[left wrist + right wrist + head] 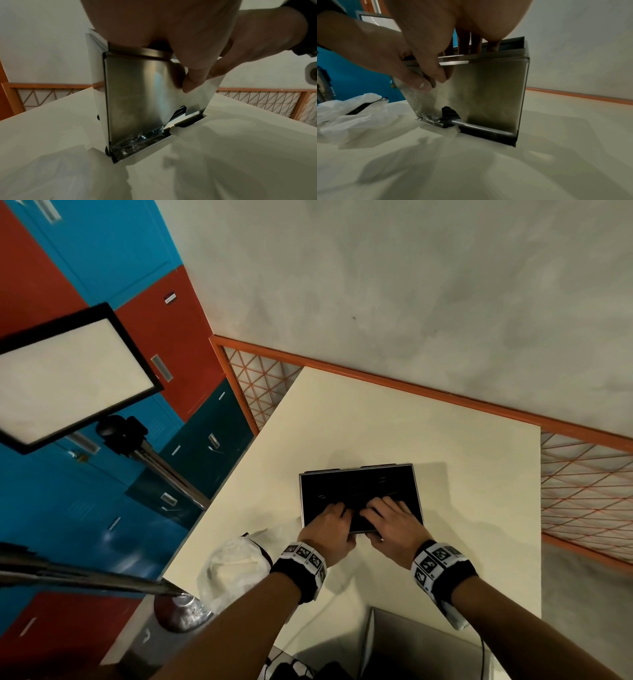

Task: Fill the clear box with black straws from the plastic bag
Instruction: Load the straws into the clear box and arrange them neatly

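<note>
The clear box [356, 481] stands upright on the cream table [445, 559], dark inside with black straws [342, 491]. My left hand [337, 520] and right hand [376, 515] grip its near top rim side by side. Their fingers hook over the rim and lie inside. Both thumbs press the outer front wall [133, 94], as the right wrist view of the box [488, 88] also shows. Black straw ends [448, 111] and crinkled wrap lie at the box's bottom. The white plastic bag [236, 566] sits left of my left wrist, with a dark straw [359, 108] in it.
A light panel [68, 378] on a metal stand [178, 477] leans in from the left, in front of blue and red lockers. An orange-framed mesh rail [445, 395] borders the table's far side. A grey box [411, 645] sits at the near edge.
</note>
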